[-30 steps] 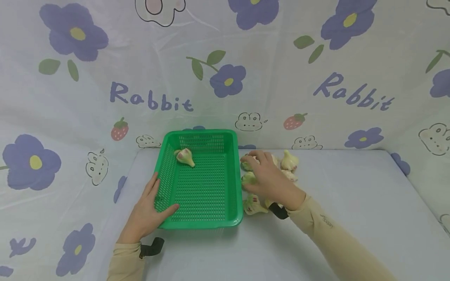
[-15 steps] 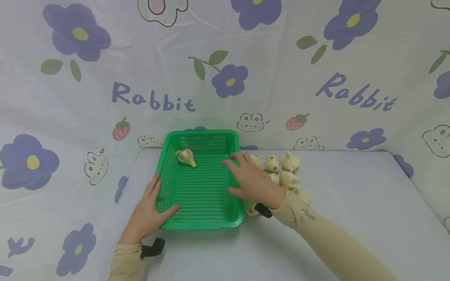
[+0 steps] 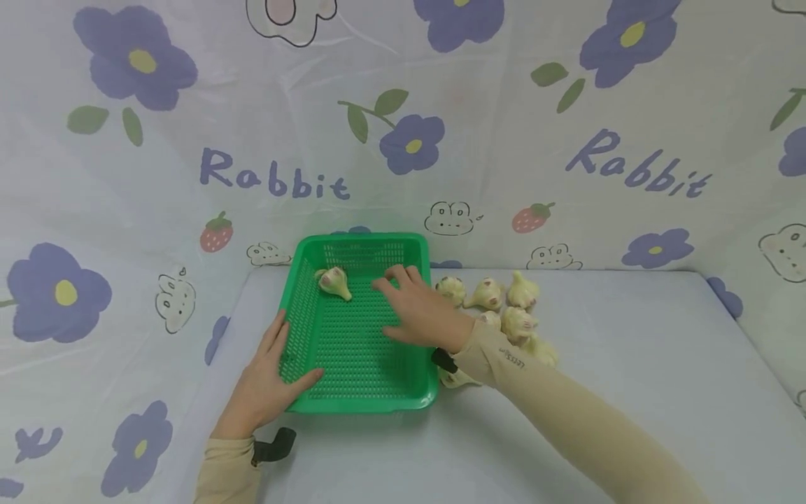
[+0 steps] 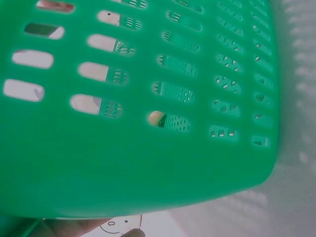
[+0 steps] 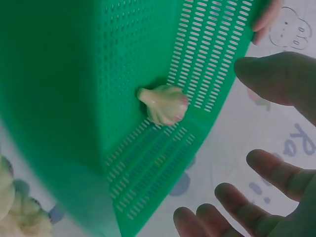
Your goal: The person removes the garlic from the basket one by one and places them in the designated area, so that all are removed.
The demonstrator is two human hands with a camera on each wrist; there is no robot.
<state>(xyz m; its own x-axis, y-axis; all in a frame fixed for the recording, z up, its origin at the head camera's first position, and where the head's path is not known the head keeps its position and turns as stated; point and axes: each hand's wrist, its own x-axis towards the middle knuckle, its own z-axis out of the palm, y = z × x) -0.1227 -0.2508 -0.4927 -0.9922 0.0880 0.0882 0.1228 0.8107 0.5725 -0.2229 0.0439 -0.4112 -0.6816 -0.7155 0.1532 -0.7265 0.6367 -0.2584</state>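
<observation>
A green plastic basket [image 3: 359, 404] stands on the table, and my left hand [image 3: 264, 385] holds its left rim, thumb over the inside and fingers along the outer wall. Inside, near the far left corner, lies a garlic bulb [image 3: 334, 282]; the right wrist view shows this garlic bulb [image 5: 167, 104] too. My right hand [image 3: 425, 311] is above the basket's right half with fingers spread. In the right wrist view nothing lies between the right hand's thumb [image 5: 276, 74] and fingers. Several garlic bulbs [image 3: 519, 323] are grouped right of the basket, partly hidden by the right forearm.
The white table [image 3: 630, 364] extends to the right of the garlic. Behind it hangs a cloth backdrop [image 3: 491, 105] with flowers and rabbits, close to the basket's far edge. The left wrist view is mostly filled by the basket's slotted wall [image 4: 123, 163].
My right hand has moved left from the garlic bulbs to above the basket, uncovering several of them. My left hand and the basket have stayed in place.
</observation>
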